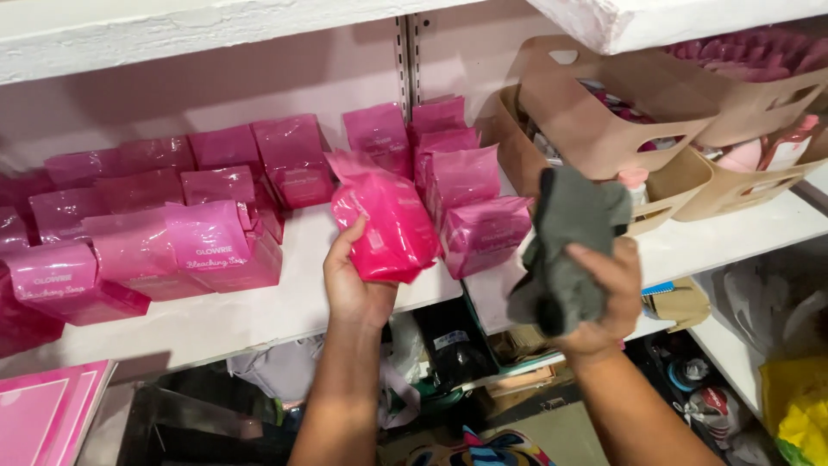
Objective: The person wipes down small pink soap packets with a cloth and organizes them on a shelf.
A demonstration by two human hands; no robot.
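Observation:
My left hand (352, 285) grips a bright pink plastic pouch (388, 220) from below, lifted just off the white shelf (259, 315). My right hand (604, 302) clutches a crumpled grey cloth (569, 233), held up in front of the shelf to the right of the pouch. More pink pouches (470, 203) stand upright on the shelf right behind both hands. Rows of pale pink boxes and pouches (172, 233) fill the shelf to the left.
Beige plastic baskets (604, 121) holding bottles and pink items are stacked at the upper right. A white shelf board (129, 34) runs overhead. Below the shelf lie bags, cardboard boxes (681, 302), a yellow bag (798, 406) and flat pink packages (47, 410).

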